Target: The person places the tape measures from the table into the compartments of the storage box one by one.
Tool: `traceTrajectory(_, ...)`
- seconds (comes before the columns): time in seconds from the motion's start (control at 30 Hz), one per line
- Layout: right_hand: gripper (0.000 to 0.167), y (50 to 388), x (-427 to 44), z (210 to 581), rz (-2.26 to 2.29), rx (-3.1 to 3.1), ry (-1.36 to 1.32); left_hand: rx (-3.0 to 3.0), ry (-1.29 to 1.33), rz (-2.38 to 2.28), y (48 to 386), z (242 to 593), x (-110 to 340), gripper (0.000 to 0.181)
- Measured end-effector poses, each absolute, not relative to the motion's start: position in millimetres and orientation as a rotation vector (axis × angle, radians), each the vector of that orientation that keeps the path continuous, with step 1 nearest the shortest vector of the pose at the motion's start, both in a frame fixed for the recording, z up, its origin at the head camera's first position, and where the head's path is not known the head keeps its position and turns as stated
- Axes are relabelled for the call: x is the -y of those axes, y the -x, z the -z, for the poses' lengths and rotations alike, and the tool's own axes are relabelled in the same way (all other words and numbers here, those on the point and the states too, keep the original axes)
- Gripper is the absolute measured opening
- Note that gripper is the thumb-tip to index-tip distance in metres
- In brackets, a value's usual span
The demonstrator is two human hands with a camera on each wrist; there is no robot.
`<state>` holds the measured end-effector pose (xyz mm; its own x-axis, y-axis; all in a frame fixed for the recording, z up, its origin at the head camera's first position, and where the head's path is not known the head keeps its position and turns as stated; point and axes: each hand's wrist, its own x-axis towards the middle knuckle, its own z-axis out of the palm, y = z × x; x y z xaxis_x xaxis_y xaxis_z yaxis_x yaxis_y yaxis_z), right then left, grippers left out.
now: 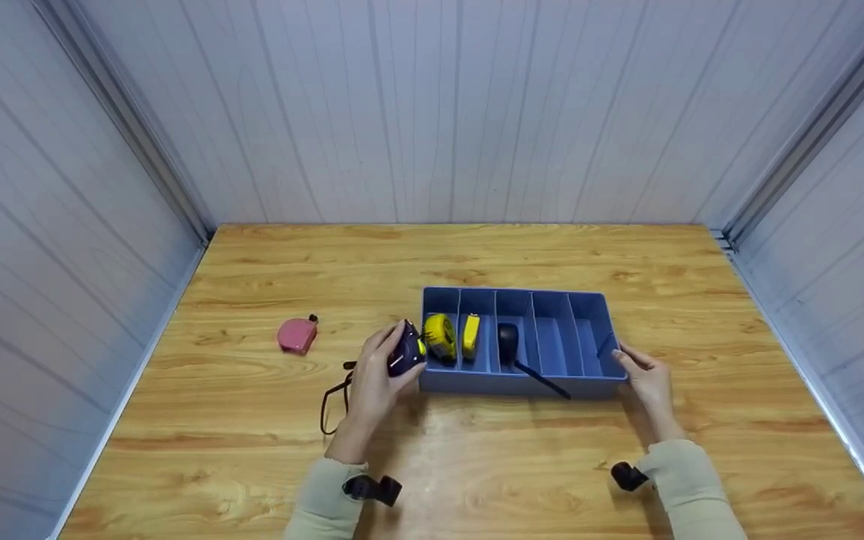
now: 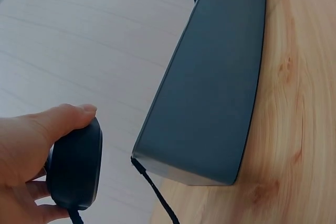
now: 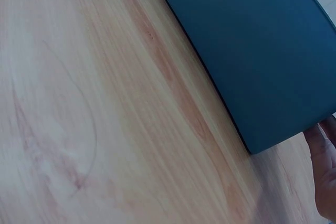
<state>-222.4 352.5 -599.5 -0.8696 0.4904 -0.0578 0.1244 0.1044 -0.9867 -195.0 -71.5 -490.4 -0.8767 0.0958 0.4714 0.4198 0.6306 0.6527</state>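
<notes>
Holding dark tape measure (image 1: pixel 402 352): left grip (image 1: pixel 373 375), just beside left end of 5-slot blue box (image 1: pixel 477 383). Right grip (image 1: pixel 649 379) pinches box's right end. From left: yellow tape measure (image 1: pixel 438 335) in slot 1, yellow block (image 1: pixel 470 336) in 2, black case (image 1: pixel 508 342) in 3. Pink tape measure (image 1: pixel 297 334) farther left on tabletop (image 1: pixel 477 465).

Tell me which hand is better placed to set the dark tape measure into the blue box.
Left, most likely: the left hand holds the dark tape measure beside the left end of the blue box, while the right hand grips the opposite end.
</notes>
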Motion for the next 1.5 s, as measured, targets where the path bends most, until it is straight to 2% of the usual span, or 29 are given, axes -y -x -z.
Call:
traceTrajectory(0.1, 0.037, 222, -354, 600, -1.714, 2.174, 0.575, 2.463, 0.418, 1.124, 196, 489, 67, 0.064)
traceTrajectory(0.27, 0.038, 221, -353, 598, -1.877, 2.08, 0.59, 2.481, 0.435, 1.132, 196, 486, 58, 0.065)
traceTrajectory(0.47, 0.041, 221, -353, 599, -1.865, 2.09, 0.592, 2.498, 0.442, 1.144, 196, 485, 49, 0.066)
traceTrajectory(0.73, 0.034, 216, -350, 591, -2.097, 1.952, 0.586, 2.48, 0.475, 1.163, 196, 485, 38, 0.064)
traceTrajectory(1.0, 0.028, 213, -345, 584, -2.001, 2.001, 0.587, 2.489, 0.513, 1.18, 197, 487, 27, 0.065)
traceTrajectory(1.43, 0.027, 208, -339, 574, -2.055, 1.971, 0.615, 2.48, 0.592, 1.138, 200, 487, 10, 0.064)
traceTrajectory(1.5, 0.029, 212, -343, 583, -2.131, 1.902, 0.609, 2.48, 0.598, 1.139, 201, 486, 7, 0.064)
